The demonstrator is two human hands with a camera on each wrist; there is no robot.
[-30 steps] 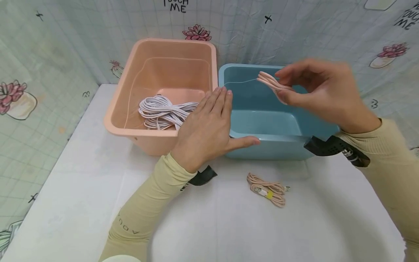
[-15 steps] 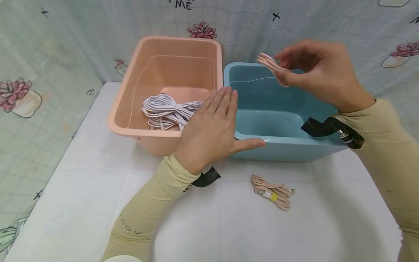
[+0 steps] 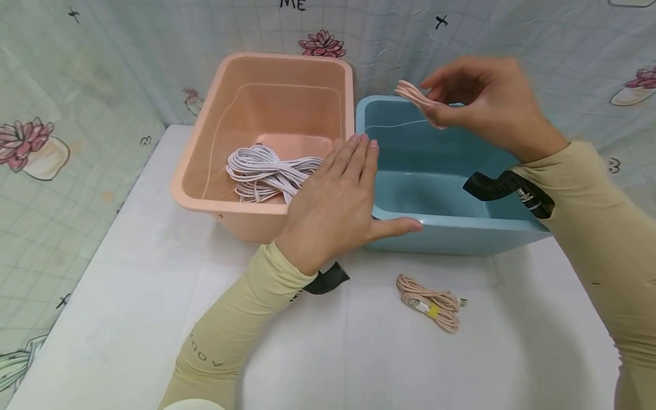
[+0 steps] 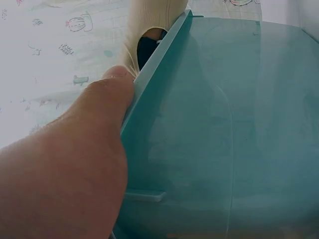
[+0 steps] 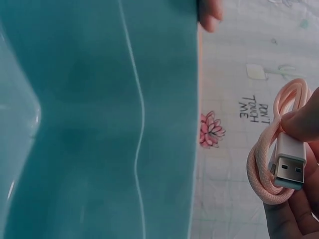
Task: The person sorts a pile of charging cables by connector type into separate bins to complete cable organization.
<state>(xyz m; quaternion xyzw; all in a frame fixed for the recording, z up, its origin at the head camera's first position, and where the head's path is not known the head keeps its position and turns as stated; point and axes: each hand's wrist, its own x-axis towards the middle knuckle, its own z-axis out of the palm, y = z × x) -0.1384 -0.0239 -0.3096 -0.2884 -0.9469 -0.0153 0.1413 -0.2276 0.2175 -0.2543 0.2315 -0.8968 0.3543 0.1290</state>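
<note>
Cable (image 3: 411, 94) | right hand (image 3: 482, 105) pinches it mid-coil, I judge keeping loops bundled | left hand (image 3: 335, 205) straight-fingered, maybe steadying blue bin (image 3: 476, 222)

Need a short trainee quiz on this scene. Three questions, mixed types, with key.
1. Multiple choice. What does the right hand hold?
A) a screwdriver
B) a coiled pink cable
C) a cup

2. True or false. The bundled white cables lie inside the peach bin.

3. Fill in the missing word. The tan cable bundle lying on the table has a ____ band on it.

Key
1. B
2. True
3. yellow
</note>
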